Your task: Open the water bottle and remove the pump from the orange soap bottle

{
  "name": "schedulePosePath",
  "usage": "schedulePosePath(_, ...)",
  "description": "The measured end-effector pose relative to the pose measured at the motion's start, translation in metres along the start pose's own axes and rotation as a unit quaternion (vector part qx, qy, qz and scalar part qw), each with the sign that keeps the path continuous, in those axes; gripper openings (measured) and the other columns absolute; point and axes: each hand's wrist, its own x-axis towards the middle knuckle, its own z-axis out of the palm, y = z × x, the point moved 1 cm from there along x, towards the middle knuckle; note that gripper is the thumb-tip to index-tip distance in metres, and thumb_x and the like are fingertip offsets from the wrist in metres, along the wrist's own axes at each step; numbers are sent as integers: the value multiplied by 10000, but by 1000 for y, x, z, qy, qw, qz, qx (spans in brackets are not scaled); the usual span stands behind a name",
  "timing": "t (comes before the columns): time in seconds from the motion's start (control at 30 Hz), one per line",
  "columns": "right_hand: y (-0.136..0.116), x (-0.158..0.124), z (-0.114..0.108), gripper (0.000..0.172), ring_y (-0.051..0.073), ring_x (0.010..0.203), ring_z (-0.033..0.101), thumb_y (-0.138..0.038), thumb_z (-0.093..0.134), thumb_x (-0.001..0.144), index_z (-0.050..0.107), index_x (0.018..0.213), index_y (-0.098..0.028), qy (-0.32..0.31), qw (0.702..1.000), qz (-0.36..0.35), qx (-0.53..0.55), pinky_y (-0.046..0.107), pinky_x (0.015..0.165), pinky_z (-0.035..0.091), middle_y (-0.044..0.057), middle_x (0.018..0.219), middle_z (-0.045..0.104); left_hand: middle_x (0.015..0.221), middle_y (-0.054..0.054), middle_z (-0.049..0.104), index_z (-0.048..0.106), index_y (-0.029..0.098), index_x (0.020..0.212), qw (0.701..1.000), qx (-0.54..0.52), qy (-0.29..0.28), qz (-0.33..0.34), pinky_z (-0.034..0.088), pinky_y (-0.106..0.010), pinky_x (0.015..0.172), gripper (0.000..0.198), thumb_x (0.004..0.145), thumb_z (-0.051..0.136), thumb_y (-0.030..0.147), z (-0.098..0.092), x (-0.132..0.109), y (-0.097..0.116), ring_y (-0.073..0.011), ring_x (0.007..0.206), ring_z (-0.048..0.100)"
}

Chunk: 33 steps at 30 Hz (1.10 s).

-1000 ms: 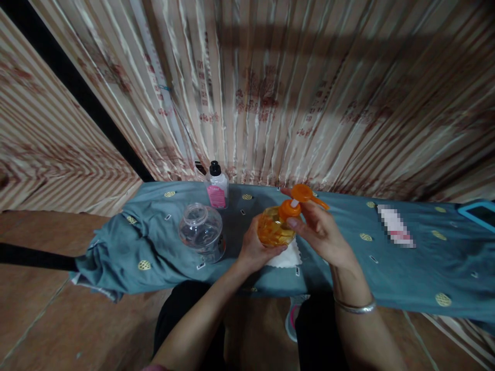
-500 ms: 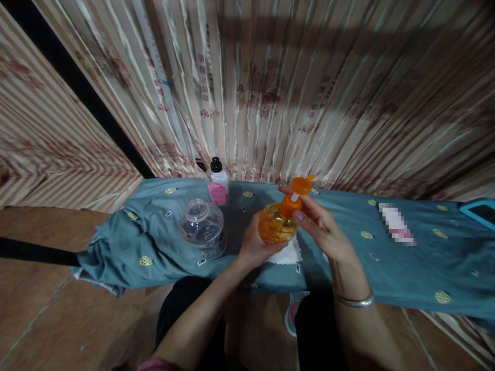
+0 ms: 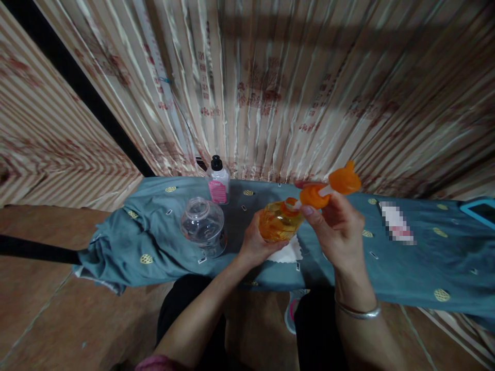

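Observation:
My left hand [image 3: 256,241] is wrapped round a clear bottle [image 3: 279,222] of amber liquid, tilted a little to the right above the cloth-covered surface. Between the fingers and thumb of my right hand [image 3: 337,229] is an orange pump head [image 3: 315,196], its collar lifted off the bottle's orange neck and its spout end pointing up and right. Part of the pump's pale tube shows at the bottle mouth; the rest of it is hidden. Beneath the bottle lies a white scalloped cloth or paper [image 3: 288,252].
To the left stands an open clear plastic jar [image 3: 203,226], with a black-capped, pink-labelled bottle [image 3: 218,185] behind it. On the teal cloth [image 3: 410,273] at right lie a pixelated flat item [image 3: 397,222] and a blue-edged device [image 3: 479,212]. A striped curtain [image 3: 266,87] hangs behind.
My right hand has moved up and right with the pump head, which has come away from the bottle neck and tilted. My left hand still holds the bottle in nearly the same place.

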Motion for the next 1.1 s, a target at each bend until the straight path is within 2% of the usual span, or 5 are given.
schedulePosePath(0.13,-19,5,-5,312,241,1130,768,-249,908,941,821,1209,-384,15,999,-29,-12,416,1086,574,-20,1168,838,1390,-125,796,610,234,1357,1000,-1,2,-10,597,-568,1198,895,587,1060,312,0,1,1,-354,1314,768)
schedulePosePath(0.3,-32,23,-7,158,153,925,771,-368,879,1007,870,1163,-345,19,995,-61,77,276,873,597,-40,999,843,1407,-125,785,631,230,1365,1000,8,-2,7,573,-584,1235,880,596,1054,286,0,1,1,-356,1338,755)
schedulePosePath(0.7,-51,30,-9,195,179,919,768,-378,918,962,877,1146,-328,50,993,-88,57,320,836,579,-22,984,839,1380,-100,795,672,271,1319,999,16,10,27,583,-594,1232,818,585,1033,294,1,3,-2,-374,1330,749)
schedulePosePath(1.03,-56,28,-9,339,89,880,774,-40,892,856,895,1065,-307,97,987,-109,63,172,866,582,-66,957,832,1380,-99,780,672,253,1323,999,28,7,20,572,-578,1243,824,585,1039,260,2,5,-2,-363,1344,740)
schedulePosePath(1.1,-58,28,-10,257,100,870,783,-111,925,882,898,1055,-299,110,985,-115,66,194,871,598,-59,947,828,1379,-98,782,667,251,1329,999,33,7,22,572,-575,1240,825,592,1037,267,1,5,-2,-357,1342,741)
